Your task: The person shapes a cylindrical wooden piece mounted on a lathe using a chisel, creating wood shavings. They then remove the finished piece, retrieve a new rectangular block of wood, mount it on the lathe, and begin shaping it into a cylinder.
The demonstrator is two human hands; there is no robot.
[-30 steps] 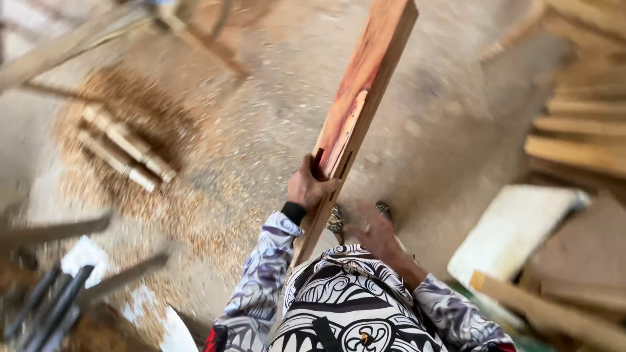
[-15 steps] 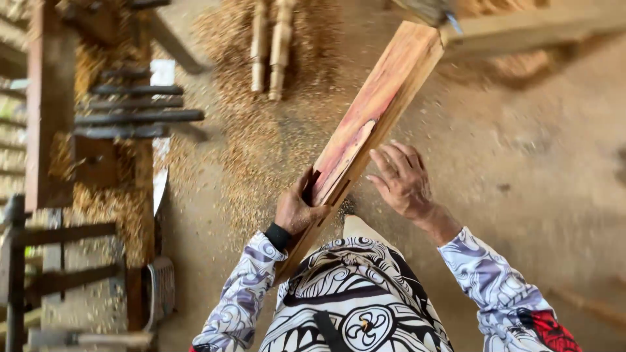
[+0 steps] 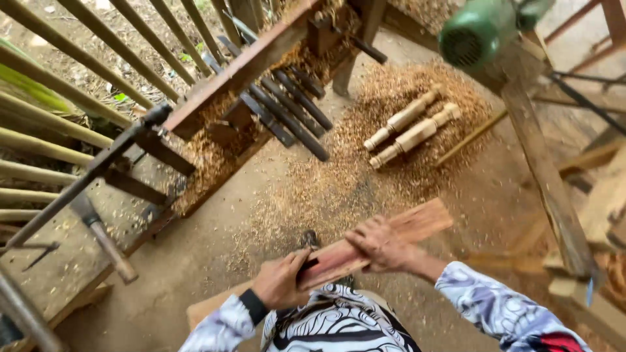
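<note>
The left hand (image 3: 279, 281) wraps its fingers around the near end of a reddish wooden plank (image 3: 385, 242), gripping it by the edge, while the right hand (image 3: 380, 244) lies on top of the board farther along, fingers spread flat over its upper face. The plank is held roughly level in front of the person's patterned shirt, its far end pointing up and to the right over the floor.

Just beyond the board the concrete floor (image 3: 215, 261) is open, dusted with sawdust (a shoe tip shows just under the plank). To the left a long wooden workbench (image 3: 72, 267) runs diagonally, its edge close to the left hand's side, with a hammer (image 3: 101, 236) lying on it. To the right a slanted timber post (image 3: 544, 176) narrows the room.

Farther off, two turned wooden spindles (image 3: 411, 127) lie side by side in a heap of shavings (image 3: 365, 163). Dark metal bars (image 3: 287, 107) lean from the bench frame, and a green motor (image 3: 479, 29) sits at the top right.
</note>
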